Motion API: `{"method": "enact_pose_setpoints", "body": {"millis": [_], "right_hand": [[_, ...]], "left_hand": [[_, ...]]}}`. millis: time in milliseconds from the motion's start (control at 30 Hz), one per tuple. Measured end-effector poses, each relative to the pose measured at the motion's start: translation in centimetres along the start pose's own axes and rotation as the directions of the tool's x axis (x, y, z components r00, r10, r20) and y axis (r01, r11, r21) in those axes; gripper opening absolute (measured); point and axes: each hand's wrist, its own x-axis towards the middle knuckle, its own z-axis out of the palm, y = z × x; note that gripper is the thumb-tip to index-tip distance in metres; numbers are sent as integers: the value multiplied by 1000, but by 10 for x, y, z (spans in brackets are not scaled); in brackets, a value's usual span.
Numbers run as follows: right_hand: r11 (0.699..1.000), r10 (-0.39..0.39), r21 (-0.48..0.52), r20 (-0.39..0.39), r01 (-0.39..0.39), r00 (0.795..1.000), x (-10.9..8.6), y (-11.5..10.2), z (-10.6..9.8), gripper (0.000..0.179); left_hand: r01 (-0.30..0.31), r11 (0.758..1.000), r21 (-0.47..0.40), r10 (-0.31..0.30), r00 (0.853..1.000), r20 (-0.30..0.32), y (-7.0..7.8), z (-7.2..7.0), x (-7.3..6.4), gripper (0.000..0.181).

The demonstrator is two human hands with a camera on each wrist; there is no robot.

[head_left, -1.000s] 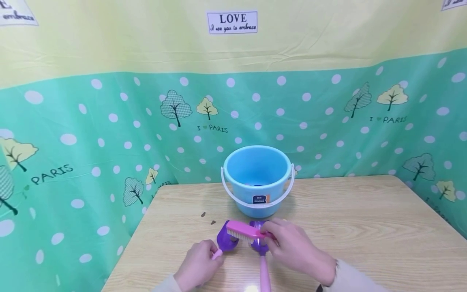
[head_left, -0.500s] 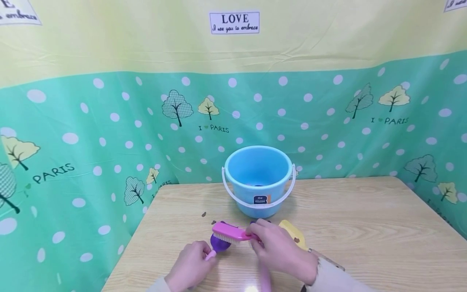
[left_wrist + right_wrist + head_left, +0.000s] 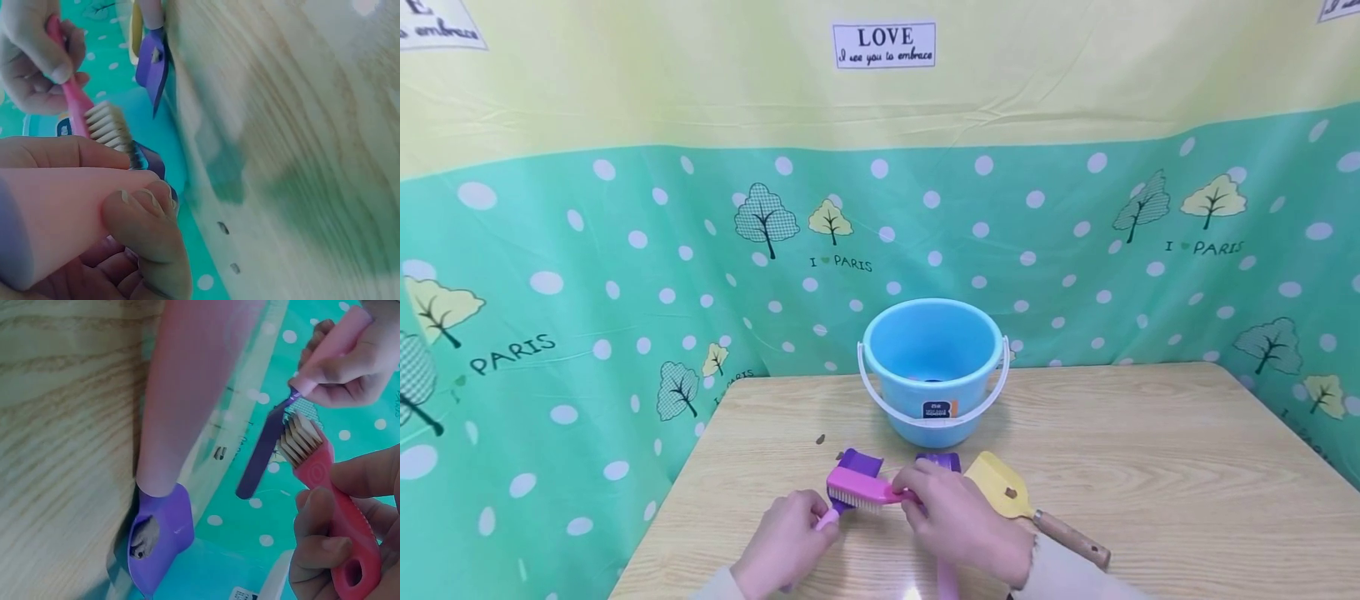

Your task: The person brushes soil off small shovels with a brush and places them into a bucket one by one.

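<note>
My left hand (image 3: 786, 533) grips the pink handle of a small garden shovel with a purple blade (image 3: 861, 462). In my right hand (image 3: 962, 525) is a pink scrub brush (image 3: 857, 486), its pale bristles facing the blade. The right wrist view has the bristles (image 3: 300, 440) against or very close to that purple blade (image 3: 265, 450), which is tilted up off the table. A second purple shovel (image 3: 165, 531) with a pink handle lies beneath my right hand, a grey-brown dirt patch (image 3: 145, 536) on its blade. My right hand partly hides it in the head view.
A light blue bucket (image 3: 917, 400) with a white handle stands at the back. Right of my right hand lies a yellow shovel (image 3: 992, 483) with a wooden handle and a brown clump on it. Small brown bits (image 3: 820, 439) lie on the wooden table (image 3: 1150, 450) at left.
Both hands have shifted left, bringing the brush and the held shovel along. The shovel's blade has turned in my left hand. The yellow shovel has come out from behind my right hand.
</note>
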Motion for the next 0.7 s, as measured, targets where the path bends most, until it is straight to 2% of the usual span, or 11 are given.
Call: {"method": "enact_pose_setpoints", "body": {"millis": [233,467,700], "right_hand": [[999,-21,-25,-10,21,1000,1,1,8,18],[998,8,-62,2,-8,1000,3,4,12,19],[998,36,-47,-8,-37,999,9,11,14,20]], "left_hand": [[-13,1000,26,13,1000,-18,-1,-4,-1,9],[-4,1000,21,4,1000,-8,-2,-5,-4,9],[4,1000,14,-4,1000,-3,-4,-8,-6,8]]}}
